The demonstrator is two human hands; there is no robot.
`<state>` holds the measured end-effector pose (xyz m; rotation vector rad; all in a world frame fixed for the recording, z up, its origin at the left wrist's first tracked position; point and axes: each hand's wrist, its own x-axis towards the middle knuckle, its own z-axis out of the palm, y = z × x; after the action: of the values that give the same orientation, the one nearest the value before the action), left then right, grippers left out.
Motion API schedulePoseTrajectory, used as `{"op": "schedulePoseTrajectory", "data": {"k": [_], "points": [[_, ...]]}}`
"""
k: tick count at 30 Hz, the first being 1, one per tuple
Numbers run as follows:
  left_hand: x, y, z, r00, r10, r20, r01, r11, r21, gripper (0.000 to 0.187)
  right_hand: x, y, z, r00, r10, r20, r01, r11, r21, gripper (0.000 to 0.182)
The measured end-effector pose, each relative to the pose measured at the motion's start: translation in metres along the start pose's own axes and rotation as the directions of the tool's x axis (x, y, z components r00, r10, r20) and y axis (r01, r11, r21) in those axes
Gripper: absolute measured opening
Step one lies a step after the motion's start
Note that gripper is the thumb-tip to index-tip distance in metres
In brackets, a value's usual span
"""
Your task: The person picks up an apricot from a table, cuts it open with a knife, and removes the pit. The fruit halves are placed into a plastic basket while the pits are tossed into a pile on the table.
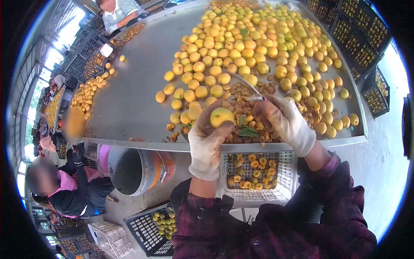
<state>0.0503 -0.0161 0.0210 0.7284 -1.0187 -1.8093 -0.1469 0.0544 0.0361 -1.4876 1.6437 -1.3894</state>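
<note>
My left hand (206,144), in a stained white glove with bare fingertips, is closed round a yellow apricot (221,117). My right hand (290,124), gloved the same way, grips a small knife (250,85) whose thin curved blade points up and to the left, apart from the apricot. Under and between the hands lies a heap of brown pits and scraps (246,102) with a few green leaves (248,132). Many whole apricots (241,47) cover the metal table (142,77) beyond. Below the table edge, a white basket (282,172) holds halved apricots.
A grey bucket (125,170) stands beneath the table at left, near a dark crate (148,233) of fruit. Two other people, one at far left (82,190) and one at the top (120,15), are near the table. Crates (362,32) are stacked at right.
</note>
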Motion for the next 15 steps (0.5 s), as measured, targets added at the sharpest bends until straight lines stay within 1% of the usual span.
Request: {"op": "schedulePoseTrajectory", "data": {"k": [1, 2, 4, 5, 6, 7, 9, 10, 14, 15], "points": [[0.001, 0.001, -0.002, 1.000, 0.001, -0.003, -0.001, 1.000, 0.004, 0.055, -0.004, -0.014, -0.007, 0.989, 0.053, 0.140, -0.057, 0.998, 0.023, 0.054], [0.002, 0.002, -0.004, 1.000, -0.003, 0.011, 0.003, 1.000, -0.002, 0.055, -0.007, -0.020, -0.010, 0.954, 0.104, 0.282, -0.119, 0.992, 0.040, 0.056], [0.001, 0.002, -0.005, 0.999, -0.029, 0.016, 0.029, 1.000, -0.007, 0.056, -0.014, -0.011, -0.005, 0.940, 0.123, 0.318, -0.139, 0.990, 0.029, 0.056], [0.002, 0.003, -0.003, 1.000, 0.000, 0.011, 0.000, 1.000, 0.010, 0.056, -0.016, -0.007, -0.005, 0.927, 0.134, 0.350, -0.146, 0.989, 0.009, 0.056], [0.001, 0.002, -0.001, 1.000, 0.027, 0.010, -0.027, 0.999, 0.024, 0.056, -0.017, -0.009, -0.005, 0.934, 0.078, 0.348, -0.076, 0.997, -0.019, 0.054], [0.000, 0.001, -0.002, 1.000, 0.014, 0.010, -0.015, 1.000, 0.021, 0.056, -0.020, -0.007, -0.007, 0.934, 0.091, 0.346, -0.089, 0.996, -0.022, 0.054], [0.000, 0.002, -0.004, 1.000, -0.010, 0.026, 0.009, 1.000, 0.018, 0.057, -0.023, -0.002, -0.009, 0.932, 0.074, 0.356, -0.044, 0.995, -0.092, 0.040], [0.000, 0.003, -0.005, 0.999, -0.002, 0.033, 0.001, 1.000, 0.027, 0.057, -0.023, -0.004, -0.008, 0.936, 0.062, 0.346, -0.030, 0.995, -0.097, 0.039], [-0.002, 0.003, -0.006, 0.999, -0.015, 0.044, 0.013, 0.999, 0.047, 0.057, -0.025, 0.000, -0.010, 0.933, 0.083, 0.351, -0.035, 0.989, -0.142, 0.039], [-0.002, 0.004, -0.005, 0.999, -0.010, 0.035, 0.008, 0.998, 0.061, 0.057, -0.025, 0.002, -0.011, 0.926, 0.083, 0.369, -0.031, 0.989, -0.145, 0.043]]}}
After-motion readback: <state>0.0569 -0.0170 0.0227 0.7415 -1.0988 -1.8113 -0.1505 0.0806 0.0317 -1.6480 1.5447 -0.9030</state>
